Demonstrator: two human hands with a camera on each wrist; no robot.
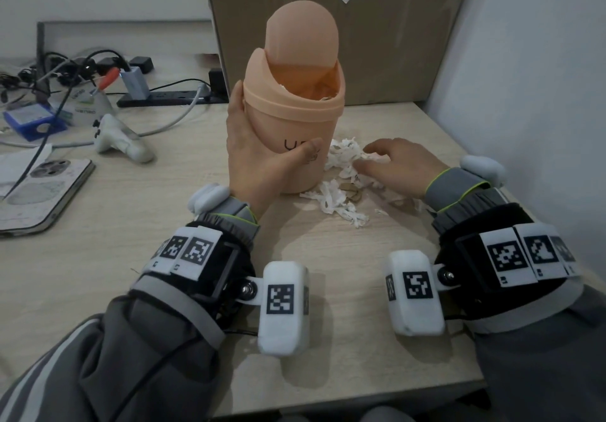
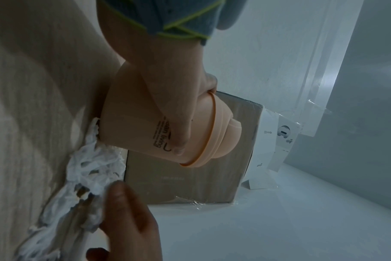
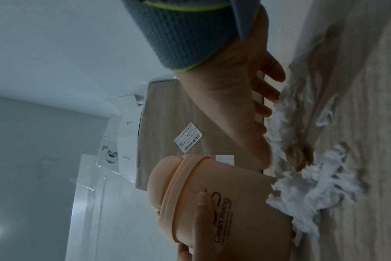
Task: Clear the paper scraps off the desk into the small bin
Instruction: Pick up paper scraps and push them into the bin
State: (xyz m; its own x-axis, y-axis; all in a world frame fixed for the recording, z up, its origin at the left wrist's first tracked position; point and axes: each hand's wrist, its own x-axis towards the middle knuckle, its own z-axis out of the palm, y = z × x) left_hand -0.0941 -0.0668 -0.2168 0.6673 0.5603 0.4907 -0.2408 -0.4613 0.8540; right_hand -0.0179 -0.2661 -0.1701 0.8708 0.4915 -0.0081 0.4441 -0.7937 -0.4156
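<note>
progress: partway, some scraps show inside the small bin [image 1: 292, 116] (lid flap tipped open), a pile of paper scraps [image 1: 341, 172] left on the table [image 1: 131, 257] just right of it | left hand [image 1: 259, 155]: fingers wrapped round the bin | right hand [image 1: 396, 167]: fingers loosely spread, tips on the scraps, nothing grasped yet

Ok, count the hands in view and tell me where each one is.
2. The left hand grips the bin round its side. The right hand is over the scraps just right of the bin, fingers spread.
</note>
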